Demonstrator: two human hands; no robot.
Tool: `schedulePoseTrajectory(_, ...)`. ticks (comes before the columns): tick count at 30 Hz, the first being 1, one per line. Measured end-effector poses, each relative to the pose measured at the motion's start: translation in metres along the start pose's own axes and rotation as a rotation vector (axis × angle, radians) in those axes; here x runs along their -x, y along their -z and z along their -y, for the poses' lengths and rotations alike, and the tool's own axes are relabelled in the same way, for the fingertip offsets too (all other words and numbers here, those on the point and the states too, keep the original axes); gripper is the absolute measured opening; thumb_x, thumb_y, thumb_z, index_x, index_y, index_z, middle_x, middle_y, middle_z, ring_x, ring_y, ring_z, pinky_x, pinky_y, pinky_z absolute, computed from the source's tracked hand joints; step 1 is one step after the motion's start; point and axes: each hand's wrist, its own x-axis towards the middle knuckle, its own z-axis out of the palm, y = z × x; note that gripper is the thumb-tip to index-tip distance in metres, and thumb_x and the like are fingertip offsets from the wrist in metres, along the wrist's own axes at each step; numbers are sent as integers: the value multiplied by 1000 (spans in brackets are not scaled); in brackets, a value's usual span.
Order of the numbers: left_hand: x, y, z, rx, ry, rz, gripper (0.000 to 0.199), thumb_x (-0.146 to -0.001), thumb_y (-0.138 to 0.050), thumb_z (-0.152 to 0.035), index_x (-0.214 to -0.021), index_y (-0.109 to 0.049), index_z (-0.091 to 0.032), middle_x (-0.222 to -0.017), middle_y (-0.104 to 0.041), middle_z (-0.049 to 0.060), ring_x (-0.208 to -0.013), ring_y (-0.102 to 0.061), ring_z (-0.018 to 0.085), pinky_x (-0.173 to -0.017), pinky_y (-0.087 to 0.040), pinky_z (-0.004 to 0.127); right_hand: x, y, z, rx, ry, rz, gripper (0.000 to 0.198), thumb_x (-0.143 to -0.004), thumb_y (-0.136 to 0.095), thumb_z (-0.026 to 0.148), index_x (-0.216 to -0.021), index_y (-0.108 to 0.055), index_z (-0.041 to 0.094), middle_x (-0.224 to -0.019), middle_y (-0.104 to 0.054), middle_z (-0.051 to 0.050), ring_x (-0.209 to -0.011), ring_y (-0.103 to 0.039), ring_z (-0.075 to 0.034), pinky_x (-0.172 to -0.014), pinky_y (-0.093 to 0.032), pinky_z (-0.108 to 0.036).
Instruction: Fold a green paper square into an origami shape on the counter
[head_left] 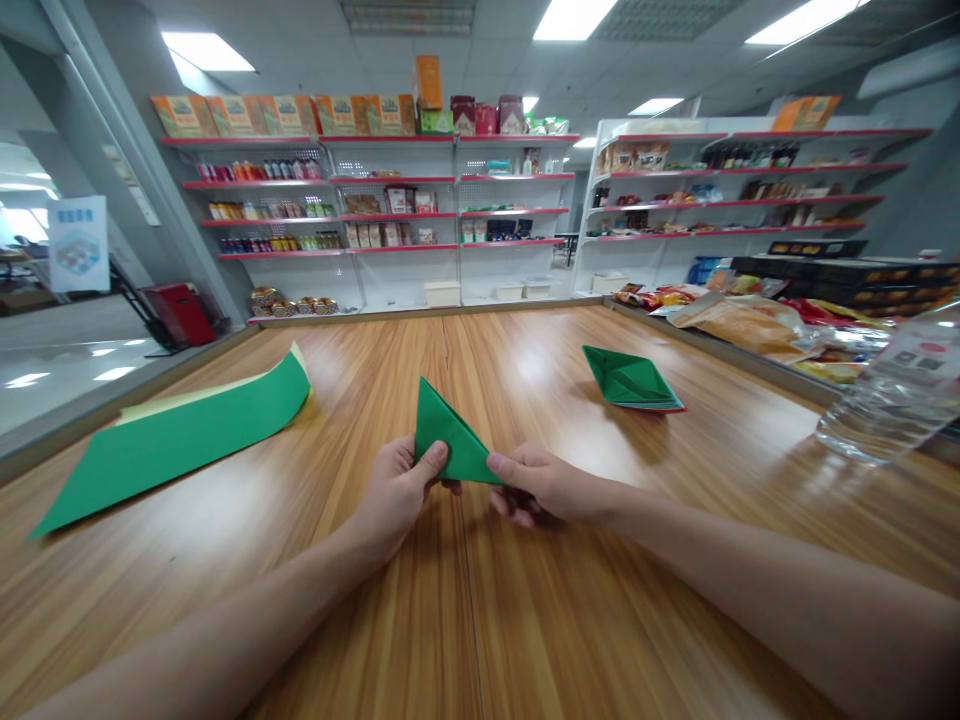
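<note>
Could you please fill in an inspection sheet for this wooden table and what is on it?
Surface: wooden table, glossy, with a seam down the middle.
Job's things: folded green paper triangle, pinched at its lower corners by left hand and right hand.
Clutter: green paper sheet over a yellow one at left; folded green paper boat at right; plastic bottle; snack packets.
Hands: both bare, both gripping.
Cables: nothing seen.
Surroundings: store shelves with goods.

You can read nothing here: the white-and-blue sign (78,243) at left, shelf boxes (285,115) and bottle label (926,362) are too blurred.
</note>
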Motion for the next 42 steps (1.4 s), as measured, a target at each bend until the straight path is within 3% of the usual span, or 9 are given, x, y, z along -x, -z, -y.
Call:
schedulePoseTrajectory(4, -2, 1, 0, 62, 35, -16, 26, -72, -71, -33, -67, -63, -10, -62, -61, 3, -56, -54, 13, -54, -43, 24, 1, -6, 3, 134, 34, -80, 60, -87, -27, 67, -59, -43, 17, -47, -43, 3, -42, -37, -8, -45, -30, -21)
schedulePoseTrajectory(9, -4, 2, 0, 161, 108, 19, 25, -71, -73, -32, -68, -64, -8, -64, -62, 4, -54, -54, 12, -54, -43, 24, 0, -14, 0, 328, 61, -322, 58, -89, -30, 63, -53, -35, 18, -47, -35, 4, -42, -30, -7, -43, -23, -23)
schedulePoseTrajectory(11, -4, 1, 1, 164, 124, 6, 26, -70, -74, -32, -68, -64, -8, -64, -62, 4, -54, -54, 12, -53, -43, 23, 0, -13, -2, 304, 68, -343, 58, -89, -32, 62, -51, -36, 18, -45, -35, 4, -41, -30, -7, -42, -22, -23)
schedulePoseTrajectory(16, -3, -1, 1, 120, 122, -26, 28, -70, -74, -34, -66, -62, -9, -60, -61, 4, -51, -54, 11, -50, -42, 23, 1, -2, 0, -41, -58, -61, 64, -90, -28, 62, -57, -53, 13, -40, -42, 3, -35, -33, -6, -38, -21, -21)
schedulePoseTrajectory(22, -1, -4, 1, 144, 136, 14, 28, -73, -72, -35, -67, -61, -10, -59, -60, 3, -50, -54, 12, -49, -42, 23, 3, 7, -2, -309, -113, 151, 62, -89, -36, 60, -67, -61, 8, -44, -48, 1, -35, -37, -5, -35, -16, -20)
schedulePoseTrajectory(29, 0, -6, 1, 187, 158, 13, 26, -74, -70, -33, -67, -61, -9, -61, -62, 4, -49, -54, 12, -48, -43, 23, 3, 12, 1, -651, -146, 334, 40, -88, -53, 45, -64, -49, 13, -42, -40, 7, -36, -32, -4, -40, -21, -19)
schedulePoseTrajectory(32, -1, -6, 0, 227, 176, 13, 26, -74, -71, -32, -65, -62, -9, -60, -62, 4, -48, -54, 12, -48, -43, 23, 3, 11, 3, -701, -159, 340, 40, -88, -55, 42, -61, -43, 15, -40, -34, 9, -36, -27, -4, -40, -20, -18)
schedulePoseTrajectory(37, -4, -3, 1, 272, 251, -11, 25, -73, -70, -29, -61, -60, -10, -56, -60, 4, -46, -52, 11, -46, -41, 22, 4, 7, 4, -546, -141, 240, 40, -86, -56, 42, -59, -42, 15, -38, -35, 9, -34, -28, -4, -40, -20, -19)
schedulePoseTrajectory(42, -6, 0, 2, 272, 280, 23, 26, -74, -69, -29, -59, -59, -10, -55, -60, 4, -45, -52, 11, -44, -40, 22, 8, -2, 11, -97, -33, 114, 45, -90, -45, 45, -56, -43, 16, -36, -40, 7, -32, -30, -5, -37, -23, -19)
